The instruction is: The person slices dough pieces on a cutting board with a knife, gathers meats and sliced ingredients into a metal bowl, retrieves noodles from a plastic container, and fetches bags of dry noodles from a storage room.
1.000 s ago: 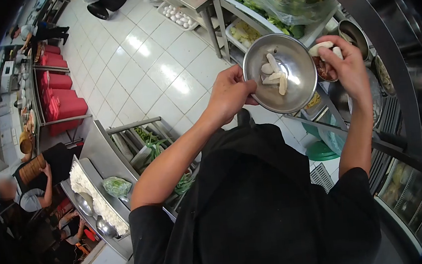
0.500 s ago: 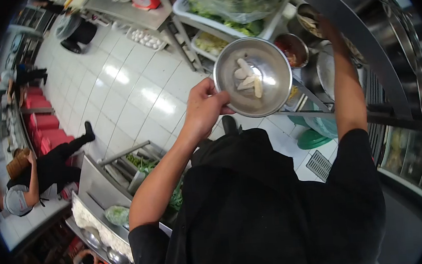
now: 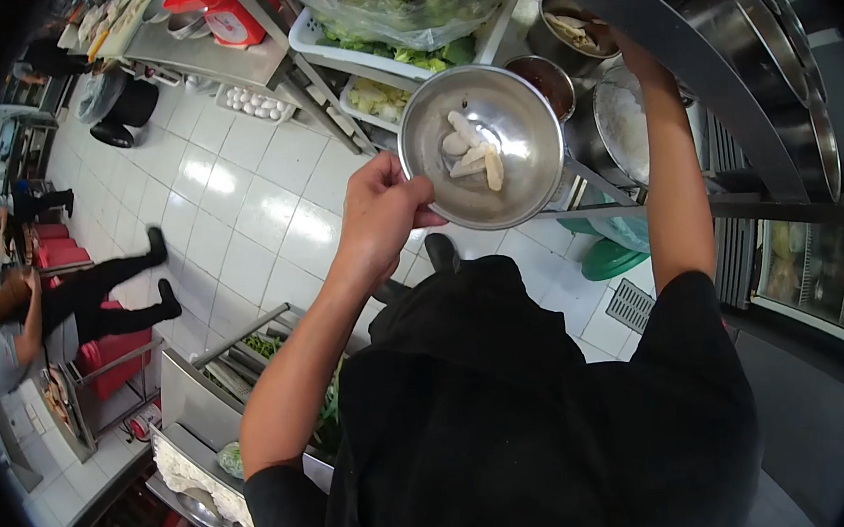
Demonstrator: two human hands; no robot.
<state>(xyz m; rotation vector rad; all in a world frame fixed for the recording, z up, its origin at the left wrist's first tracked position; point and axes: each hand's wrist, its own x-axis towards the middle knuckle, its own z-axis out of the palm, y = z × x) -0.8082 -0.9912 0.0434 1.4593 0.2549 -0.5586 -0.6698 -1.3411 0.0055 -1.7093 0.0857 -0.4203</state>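
My left hand (image 3: 384, 212) grips the near-left rim of a round stainless steel bowl (image 3: 534, 163), thumb on the inside. Several pale, elongated food pieces (image 3: 469, 146) lie in the bowl; I cannot make out their kind. Beyond it my right hand (image 3: 637, 56) reaches to a deep metal pot (image 3: 550, 43) with similar pale pieces inside. The fingers of that hand are mostly hidden at the pot's right side. Next to the pot stand a container of reddish sauce (image 3: 539, 83) and a pan with whitish contents (image 3: 621, 131).
A metal shelf edge (image 3: 716, 67) arches close over my right arm. Leafy greens fill a white crate (image 3: 307, 35) at the back. On the left, a person in dark trousers (image 3: 107, 276) walks on the tiled floor (image 3: 222, 216). An egg tray (image 3: 253, 106) sits farther back.
The view has shifted, so the bowl appears slightly farther left. My left hand keeps its hold and my right hand stays at the pot. The person at left has taken a step.
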